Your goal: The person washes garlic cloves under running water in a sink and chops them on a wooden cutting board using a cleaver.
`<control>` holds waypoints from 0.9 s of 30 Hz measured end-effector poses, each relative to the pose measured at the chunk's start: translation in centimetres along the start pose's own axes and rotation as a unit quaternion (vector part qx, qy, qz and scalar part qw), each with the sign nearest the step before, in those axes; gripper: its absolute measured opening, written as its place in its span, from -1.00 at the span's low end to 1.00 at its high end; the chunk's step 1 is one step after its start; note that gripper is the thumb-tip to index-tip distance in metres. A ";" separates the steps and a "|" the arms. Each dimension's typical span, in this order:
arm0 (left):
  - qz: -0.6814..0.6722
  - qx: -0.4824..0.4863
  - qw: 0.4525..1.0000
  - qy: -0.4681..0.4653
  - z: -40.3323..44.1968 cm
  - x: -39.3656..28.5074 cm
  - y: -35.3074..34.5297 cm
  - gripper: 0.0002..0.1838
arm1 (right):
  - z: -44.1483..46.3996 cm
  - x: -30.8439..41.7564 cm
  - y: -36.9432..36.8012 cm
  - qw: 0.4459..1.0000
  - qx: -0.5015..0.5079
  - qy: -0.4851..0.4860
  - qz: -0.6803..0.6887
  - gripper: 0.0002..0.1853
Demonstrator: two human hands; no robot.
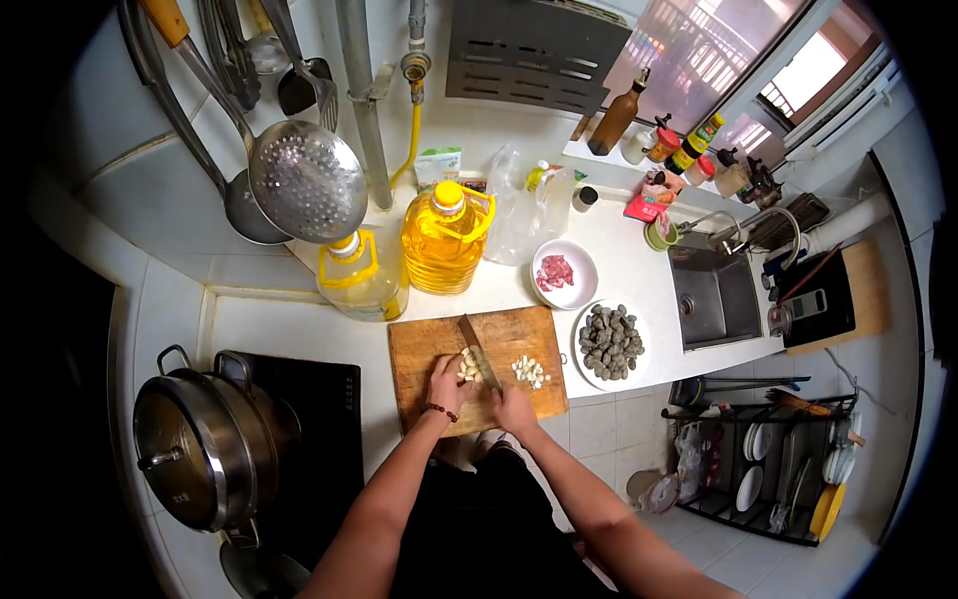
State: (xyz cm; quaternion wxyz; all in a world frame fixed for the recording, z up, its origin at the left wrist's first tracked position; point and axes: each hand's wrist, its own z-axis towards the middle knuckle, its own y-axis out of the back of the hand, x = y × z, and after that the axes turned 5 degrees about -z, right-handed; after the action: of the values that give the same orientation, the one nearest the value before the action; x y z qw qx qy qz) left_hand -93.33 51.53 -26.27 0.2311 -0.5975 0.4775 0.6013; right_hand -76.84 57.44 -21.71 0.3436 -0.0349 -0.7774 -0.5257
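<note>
On the wooden cutting board point(424, 344) my right hand point(514, 409) grips a kitchen knife point(478, 351), its blade pointing away from me and slightly left. My left hand point(448, 385), with a beaded bracelet at the wrist, has its fingers curled against peeled garlic cloves point(469, 363) left of the blade. Its fingertips are partly hidden. To the right of the knife lies a small pile of cut garlic pieces point(530, 372), apart from both hands.
Behind the board stand a full oil jug point(444, 245) and a paler jug point(361, 285). A bowl of cut meat point(555, 273) and a plate of clams point(611, 342) are on the right, before the sink point(714, 299). A steamer pot point(205, 444) sits left; a skimmer point(307, 182) hangs above.
</note>
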 end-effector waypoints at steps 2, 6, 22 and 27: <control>-0.039 -0.015 0.999 0.008 0.0 0.1 0.2 -0.38 | -0.2 0.4 0.7 1.000 -0.006 -0.010 0.012 -0.72; 0.009 -0.040 0.999 -0.006 -0.5 0.0 0.2 -0.41 | -0.5 2.1 1.8 1.000 0.006 -0.012 -0.019 -0.71; 0.023 -0.044 0.997 0.050 -0.7 1.8 -1.2 -0.58 | -0.5 1.5 0.7 0.999 0.011 -0.024 -0.019 -0.67; 0.007 -0.074 0.997 0.024 -0.6 3.3 -1.1 -0.62 | -0.9 2.3 1.3 0.999 0.036 -0.032 -0.019 -0.71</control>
State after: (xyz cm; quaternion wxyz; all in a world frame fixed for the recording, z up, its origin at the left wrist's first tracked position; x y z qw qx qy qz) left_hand -92.70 50.55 -29.55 0.1703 -0.6237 0.4413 0.6223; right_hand -77.59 56.53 -19.12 0.3095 -0.0245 -0.8072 -0.5020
